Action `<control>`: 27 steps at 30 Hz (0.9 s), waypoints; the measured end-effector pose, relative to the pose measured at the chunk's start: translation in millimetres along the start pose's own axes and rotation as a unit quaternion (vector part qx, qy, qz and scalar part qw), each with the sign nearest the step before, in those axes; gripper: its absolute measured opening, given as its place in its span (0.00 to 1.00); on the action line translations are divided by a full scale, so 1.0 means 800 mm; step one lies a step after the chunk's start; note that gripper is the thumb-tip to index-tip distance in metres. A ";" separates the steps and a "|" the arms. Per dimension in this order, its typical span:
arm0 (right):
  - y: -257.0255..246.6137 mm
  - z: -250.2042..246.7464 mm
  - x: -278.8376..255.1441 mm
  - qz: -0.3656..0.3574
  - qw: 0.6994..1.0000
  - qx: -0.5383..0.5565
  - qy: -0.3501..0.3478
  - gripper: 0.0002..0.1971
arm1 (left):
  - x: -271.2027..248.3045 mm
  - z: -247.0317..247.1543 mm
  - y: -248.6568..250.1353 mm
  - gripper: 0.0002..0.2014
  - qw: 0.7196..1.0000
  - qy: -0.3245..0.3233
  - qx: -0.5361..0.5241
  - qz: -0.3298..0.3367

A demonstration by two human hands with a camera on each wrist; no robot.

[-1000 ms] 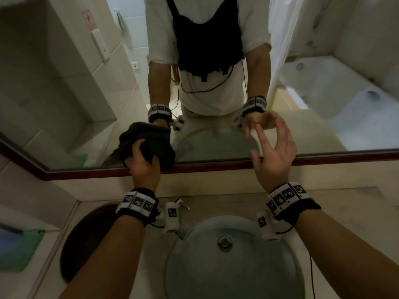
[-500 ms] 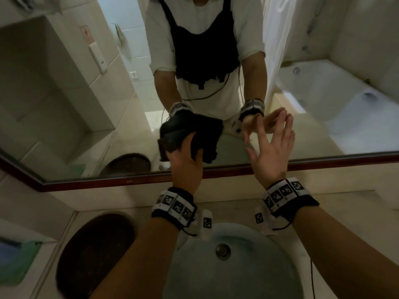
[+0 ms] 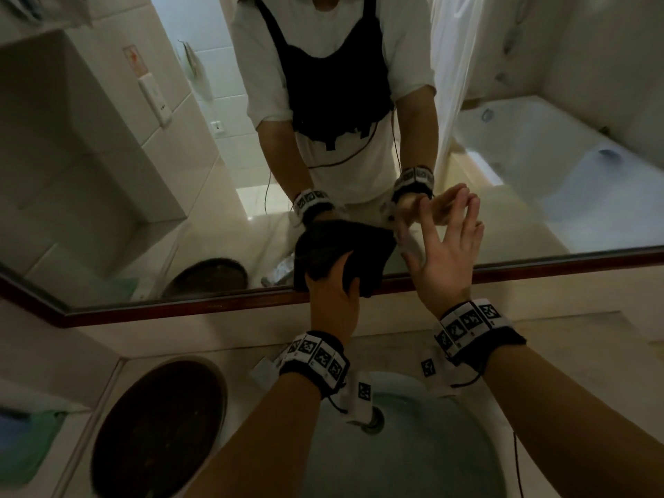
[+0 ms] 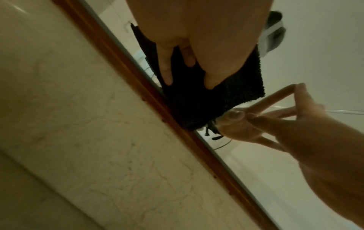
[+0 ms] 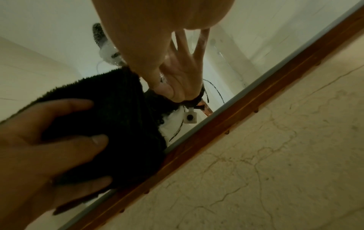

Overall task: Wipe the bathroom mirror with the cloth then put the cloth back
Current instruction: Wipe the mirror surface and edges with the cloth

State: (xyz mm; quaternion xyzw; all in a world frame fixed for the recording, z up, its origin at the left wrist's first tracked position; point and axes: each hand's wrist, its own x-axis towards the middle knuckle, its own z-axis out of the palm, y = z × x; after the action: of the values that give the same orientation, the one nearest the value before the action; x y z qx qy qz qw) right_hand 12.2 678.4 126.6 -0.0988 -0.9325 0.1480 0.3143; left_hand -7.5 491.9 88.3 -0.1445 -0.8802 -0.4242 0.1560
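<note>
A tiled bathroom is being shown from the head view, with a wood-framed mirror [image 3: 125, 174] mounted above a pale stone counter [image 3: 251, 339] holding a round basin [image 3: 431, 454] and a dark round lid or plate [image 3: 158, 425] to its left. A black cloth [image 3: 323, 246] is being pressed against the lower part of the glass, its bottom edge overlapping the brown frame [image 3: 179, 309], by the left hand [image 3: 334, 296], whose fingers are spread over it and partly sunk into its folds. The right hand [image 3: 445, 260] is being held just beside the cloth with its fingers straight and fanned, its fingertips touching the glass and nothing being held. A bathtub [image 3: 557, 167] and a white curtain [image 3: 456, 66] are being reflected to the right.

In the left wrist view, the cloth [image 4: 206, 101] is being flattened on the mirror [image 4: 295, 46] by the left hand's fingers [image 4: 165, 70], which are lying nearly straight and apart on it. The right hand [image 4: 315, 132] is being seen alongside, fingertips meeting their reflection.

In the right wrist view, the cloth [image 5: 122, 116] is being covered by the left hand [image 5: 49, 147], fingers curving loosely over its bulk. The right hand's fingers [image 5: 135, 46] are being extended onto the glass beside the cloth's upper corner. The frame [image 5: 236, 116] is being seen running diagonally above the veined stone wall [image 5: 275, 171].
</note>
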 end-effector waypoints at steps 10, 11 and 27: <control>0.002 0.000 -0.006 0.002 1.000 -0.013 -0.028 0.49 | 0.003 -0.046 -0.056 0.24 0.998 0.025 0.012 -0.049; 0.001 0.002 -0.006 0.004 1.000 -0.009 -0.029 0.49 | 0.005 -0.059 -0.065 0.24 0.997 0.041 0.014 -0.063; -0.046 0.010 -0.021 0.062 0.996 0.063 -0.032 0.52 | 0.006 -0.082 -0.070 0.24 0.992 0.078 0.007 -0.098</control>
State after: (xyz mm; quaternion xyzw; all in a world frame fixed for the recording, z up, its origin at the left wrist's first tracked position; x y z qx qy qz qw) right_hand 17.2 637.7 123.8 -0.1320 -0.9228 0.2289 0.2804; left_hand -23.2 407.1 90.0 -0.0231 -0.8784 -0.4409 0.1830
